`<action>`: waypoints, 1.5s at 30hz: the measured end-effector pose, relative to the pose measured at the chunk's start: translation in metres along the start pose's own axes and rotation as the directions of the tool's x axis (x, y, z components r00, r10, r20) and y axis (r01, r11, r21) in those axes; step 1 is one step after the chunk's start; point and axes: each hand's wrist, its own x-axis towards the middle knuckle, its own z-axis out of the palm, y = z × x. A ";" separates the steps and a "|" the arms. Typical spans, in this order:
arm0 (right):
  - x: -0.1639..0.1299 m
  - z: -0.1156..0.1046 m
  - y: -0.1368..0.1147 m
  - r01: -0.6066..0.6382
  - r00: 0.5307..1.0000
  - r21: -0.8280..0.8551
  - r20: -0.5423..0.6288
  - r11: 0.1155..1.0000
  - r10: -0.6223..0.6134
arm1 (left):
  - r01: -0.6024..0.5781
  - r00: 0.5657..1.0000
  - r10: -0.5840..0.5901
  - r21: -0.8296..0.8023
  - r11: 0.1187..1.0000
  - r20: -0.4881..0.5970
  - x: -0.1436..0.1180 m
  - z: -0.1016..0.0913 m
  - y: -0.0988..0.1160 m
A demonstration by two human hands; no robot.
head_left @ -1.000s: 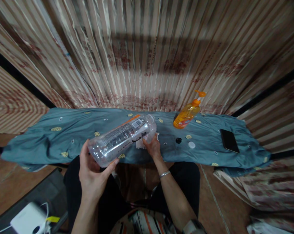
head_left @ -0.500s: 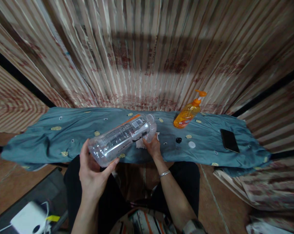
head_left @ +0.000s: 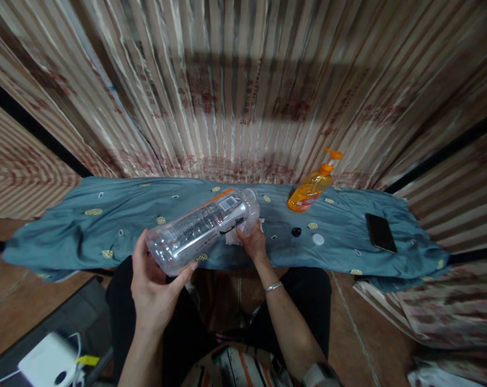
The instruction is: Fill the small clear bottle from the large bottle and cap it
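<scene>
A clear plastic bottle [head_left: 199, 228] with a silver and orange label is held slanting over the cloth, its base low at the left and its neck end up at the right. My left hand [head_left: 157, 287] is closed around the base, thumb along the near side. Around the neck end is my right hand [head_left: 253, 244], its fingertips partly hidden behind the bottle. White paper [head_left: 233, 237] shows beneath the bottle by my right hand. A small black cap [head_left: 295, 231] and a white disc [head_left: 318, 239] lie on the cloth to the right.
A teal patterned cloth [head_left: 118, 209] covers the narrow table. An orange pump bottle [head_left: 310, 188] stands at the back, right of centre. A black phone [head_left: 380, 233] lies farther right. Striped curtains [head_left: 227, 107] hang behind. At lower left sits a white device [head_left: 50, 360] with cables.
</scene>
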 end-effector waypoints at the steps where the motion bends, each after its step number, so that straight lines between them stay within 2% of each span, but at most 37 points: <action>1: 0.000 -0.001 -0.001 -0.002 1.000 0.000 0.002 1.000 0.002 | 0.006 1.000 -0.006 0.003 1.000 -0.004 0.000 0.000 0.000; 12: -0.002 -0.004 -0.003 0.007 1.000 0.018 0.014 1.000 -0.007 | 0.040 0.999 -0.040 0.014 0.999 -0.015 0.000 0.001 0.002; 18: -0.001 -0.002 0.000 0.045 0.999 0.063 -0.015 0.997 -0.045 | 0.003 1.000 -0.003 0.043 0.999 -0.008 0.001 0.001 0.004; 26: -0.002 -0.005 -0.007 -0.011 1.000 -0.022 0.025 1.000 0.011 | 0.009 1.000 -0.009 0.031 0.999 -0.004 0.001 0.001 0.005; 35: 0.000 0.001 0.003 0.057 0.998 0.057 -0.041 0.997 -0.055 | 0.021 1.000 -0.021 0.033 0.999 -0.007 0.001 0.002 0.005; 41: -0.002 -0.003 -0.004 -0.010 1.000 -0.023 0.008 1.000 0.011 | 0.020 1.000 -0.020 0.033 0.999 -0.011 0.000 0.001 0.003; 45: -0.002 -0.005 -0.006 0.002 1.000 -0.008 0.018 1.000 -0.002 | 0.030 1.000 -0.030 0.043 0.999 -0.011 -0.001 0.001 0.001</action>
